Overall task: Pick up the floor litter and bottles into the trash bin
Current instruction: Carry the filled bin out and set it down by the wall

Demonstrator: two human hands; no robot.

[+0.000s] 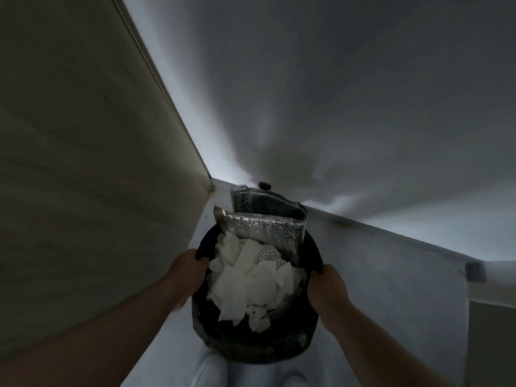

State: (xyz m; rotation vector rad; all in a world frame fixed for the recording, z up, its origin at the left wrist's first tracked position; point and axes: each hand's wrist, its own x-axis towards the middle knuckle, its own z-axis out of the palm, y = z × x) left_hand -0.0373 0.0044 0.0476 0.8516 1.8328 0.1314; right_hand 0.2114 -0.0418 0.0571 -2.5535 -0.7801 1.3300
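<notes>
A black trash bin (251, 349) sits low in the middle of the view, in a room corner. Crumpled white paper (245, 286) fills it, and two silvery foil packets (265, 230) stick up from its far side. A small dark cap-like object (264, 186) shows behind the packets. My left hand (185, 270) grips the bin's left rim. My right hand (326, 286) grips the right rim. No bottle is plainly visible.
A beige panel or door (92, 152) stands close on the left. White walls (349, 93) meet behind the bin. A pale floor (377, 289) runs to the right, with a dark object (474, 270) at the far right edge.
</notes>
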